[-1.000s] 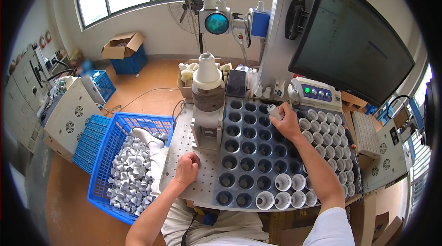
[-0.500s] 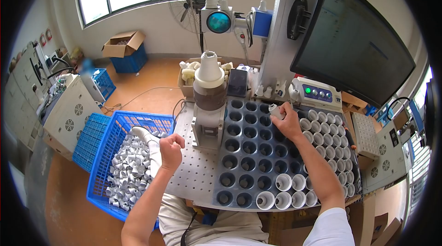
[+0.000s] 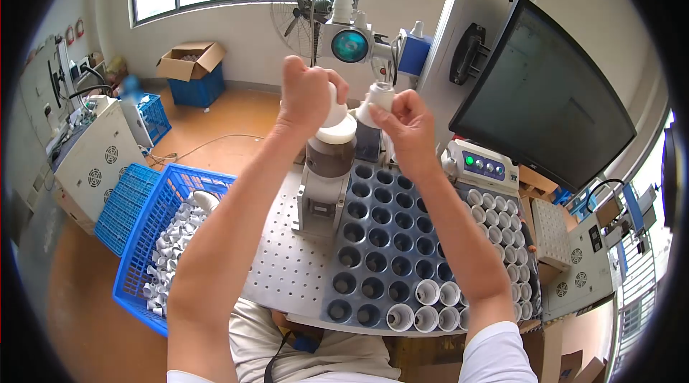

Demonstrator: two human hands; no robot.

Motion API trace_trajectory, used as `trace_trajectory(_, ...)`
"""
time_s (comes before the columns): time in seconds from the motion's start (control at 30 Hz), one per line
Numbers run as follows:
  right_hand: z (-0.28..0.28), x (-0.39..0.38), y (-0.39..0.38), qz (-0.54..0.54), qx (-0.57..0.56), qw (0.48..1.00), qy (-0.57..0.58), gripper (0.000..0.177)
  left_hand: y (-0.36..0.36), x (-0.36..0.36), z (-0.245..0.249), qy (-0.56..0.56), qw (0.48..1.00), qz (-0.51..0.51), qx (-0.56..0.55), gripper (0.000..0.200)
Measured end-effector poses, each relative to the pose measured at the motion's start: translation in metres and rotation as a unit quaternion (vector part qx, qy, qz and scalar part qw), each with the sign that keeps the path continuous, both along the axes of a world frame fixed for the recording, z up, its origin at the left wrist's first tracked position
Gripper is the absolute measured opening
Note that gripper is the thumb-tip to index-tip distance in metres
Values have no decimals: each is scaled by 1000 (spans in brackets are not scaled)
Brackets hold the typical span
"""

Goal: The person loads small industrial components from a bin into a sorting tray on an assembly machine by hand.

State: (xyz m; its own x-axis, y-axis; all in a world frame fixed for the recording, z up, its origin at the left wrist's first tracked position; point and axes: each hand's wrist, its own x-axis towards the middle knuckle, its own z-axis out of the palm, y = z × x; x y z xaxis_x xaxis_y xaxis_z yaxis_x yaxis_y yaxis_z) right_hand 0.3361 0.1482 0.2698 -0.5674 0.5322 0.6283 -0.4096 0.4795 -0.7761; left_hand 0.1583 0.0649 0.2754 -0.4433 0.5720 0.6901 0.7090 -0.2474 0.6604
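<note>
My left hand is closed around a white cone-shaped part right above the round fixture. Between the thumb and fingers of my right hand is a second white part, held upright just right of the fixture. Below the hands, a dark tray has rows of round holes, many without cups. White cups fill its near edge and right side. Whether the left part touches the fixture is hidden by my fingers.
A blue basket of small white parts stands at the left. A lens device is behind the fixture. At the right are a monitor and a button box. A perforated plate lies left of the tray.
My left hand has moved up from beside the basket to the fixture and now grips the white part there. My right hand has moved left from the tray with its part. The view has shifted slightly.
</note>
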Motion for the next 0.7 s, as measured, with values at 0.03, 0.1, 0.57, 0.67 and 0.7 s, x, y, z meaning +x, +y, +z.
trace_trajectory(0.03, -1, -11, -13, 14, 18, 1000, -10, 30, -22, 0, 9, -8, 999, -13, 37, 31)
trace_trajectory(0.1, -7, -21, -22, 14, 42, 998, -44, 31, -70, -8, 13, 14, 997, 45, 67, 31)
trace_trajectory(0.57, -52, 130, 80, -181, 199, 860, -433, 34, -573, -215, -374, -96, 808, 546, -199, 18)
trace_trajectory(0.67, -78, 202, 140, -253, 232, 727, -594, 50, -578, -221, -386, -86, 810, 540, -211, 20)
trace_trajectory(0.7, -77, 210, 141, -243, 213, 731, -601, 53, -567, -217, -381, -73, 814, 537, -209, 20)
